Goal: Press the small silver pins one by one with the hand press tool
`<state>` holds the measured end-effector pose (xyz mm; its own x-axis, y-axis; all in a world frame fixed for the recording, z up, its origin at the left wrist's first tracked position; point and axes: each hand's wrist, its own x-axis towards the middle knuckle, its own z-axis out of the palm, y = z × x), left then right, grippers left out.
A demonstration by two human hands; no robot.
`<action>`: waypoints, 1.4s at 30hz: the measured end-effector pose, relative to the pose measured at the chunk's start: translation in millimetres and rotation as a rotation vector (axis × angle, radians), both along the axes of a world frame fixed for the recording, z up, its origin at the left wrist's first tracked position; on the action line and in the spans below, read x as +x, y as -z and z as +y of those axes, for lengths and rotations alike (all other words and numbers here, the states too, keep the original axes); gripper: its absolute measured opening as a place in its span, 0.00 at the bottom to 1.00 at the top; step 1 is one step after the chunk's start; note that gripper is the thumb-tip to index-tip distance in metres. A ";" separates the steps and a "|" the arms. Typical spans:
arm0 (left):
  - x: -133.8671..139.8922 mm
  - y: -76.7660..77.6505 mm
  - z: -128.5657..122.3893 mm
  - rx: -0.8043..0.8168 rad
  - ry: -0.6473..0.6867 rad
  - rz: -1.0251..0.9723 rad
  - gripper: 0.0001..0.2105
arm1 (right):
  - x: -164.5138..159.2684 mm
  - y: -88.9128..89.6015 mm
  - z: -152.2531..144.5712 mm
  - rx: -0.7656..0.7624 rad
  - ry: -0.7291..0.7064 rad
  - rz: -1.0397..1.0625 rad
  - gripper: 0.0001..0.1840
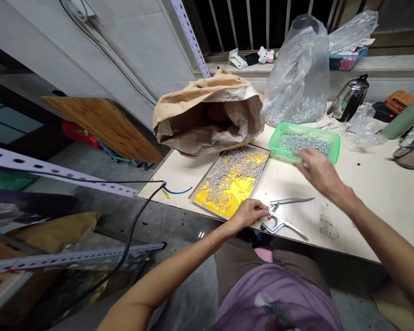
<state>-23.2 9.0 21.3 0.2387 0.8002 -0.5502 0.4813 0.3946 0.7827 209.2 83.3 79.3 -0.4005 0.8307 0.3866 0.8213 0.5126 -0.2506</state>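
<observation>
My left hand [250,212] is closed in a pinch at the table's front edge, beside the lower right of a yellow-lined tray [242,189]. What its fingers hold, if anything, is too small to make out. Just right of those fingertips lie silver spring-handled pliers [279,221], their handles spread to the right. Small metal screw-like pieces [221,179] cover much of the tray. My right hand [315,169] is over the front edge of a green plastic basket [335,149] with many small metal pieces [305,143] inside; motion blurs its fingers.
A large brown paper sack [210,99] gapes open behind the tray. Behind the basket stands a clear plastic bag [295,78] of metal pieces. A steel kettle [352,96] and a green cylinder [407,115] are at the right. A black cable [133,230] hangs near the table's left corner.
</observation>
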 end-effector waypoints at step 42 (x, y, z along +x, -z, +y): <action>8.1 18.4 -20.0 -0.194 0.000 0.183 0.12 | -8.8 92.6 -127.0 -0.066 -0.015 -0.240 0.06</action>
